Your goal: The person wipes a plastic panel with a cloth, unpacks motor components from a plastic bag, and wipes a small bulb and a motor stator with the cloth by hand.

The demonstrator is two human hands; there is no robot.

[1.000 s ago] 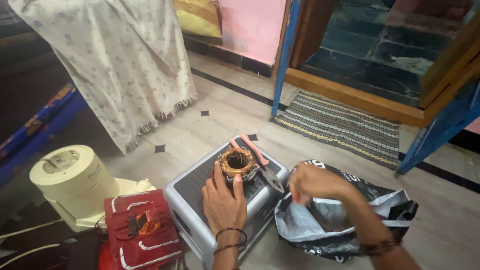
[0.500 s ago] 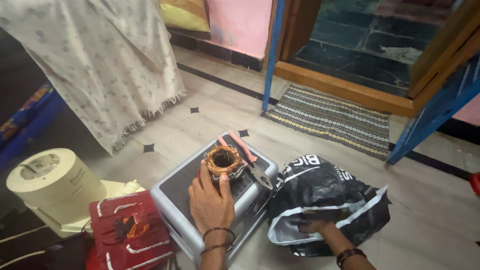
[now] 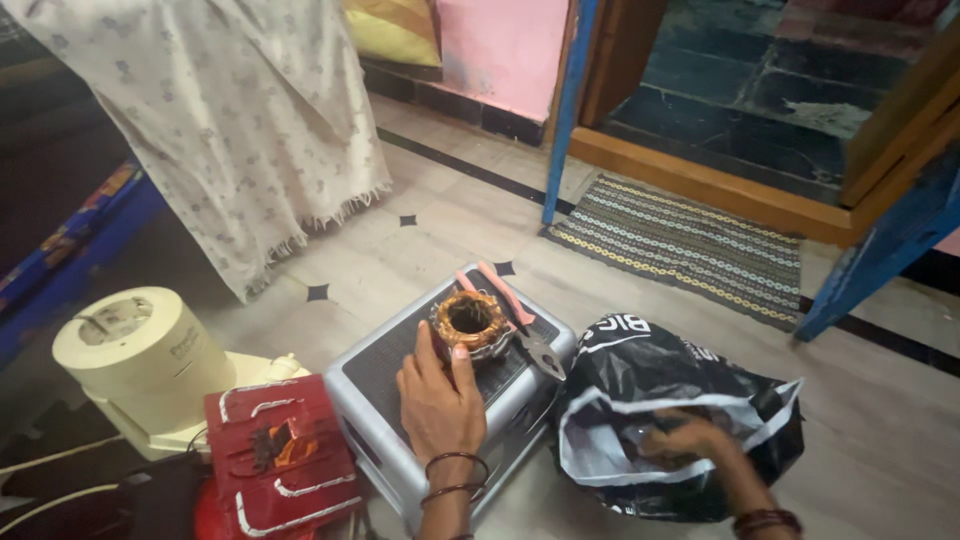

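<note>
My left hand [image 3: 440,400] rests on a grey plastic stool [image 3: 385,400], thumb and fingers touching the near side of a round motor stator with copper windings [image 3: 468,320] that sits on the stool's top. Pliers with pink handles [image 3: 510,300] lie just right of the stator. My right hand [image 3: 685,445] is down inside a black plastic bag [image 3: 650,370] on the floor to the right of the stool; its fingers are blurred and partly hidden, so what they hold cannot be told.
A cream mixer base [image 3: 140,360] and a red toolbox-like case [image 3: 275,455] stand left of the stool. A pale patterned cloth [image 3: 220,110] hangs at the back left. A woven doormat [image 3: 690,245] lies before a blue door frame [image 3: 565,110].
My right hand has left the stool's right edge and gone down into the black bag. The left hand stays against the stator. The view has shifted slightly.
</note>
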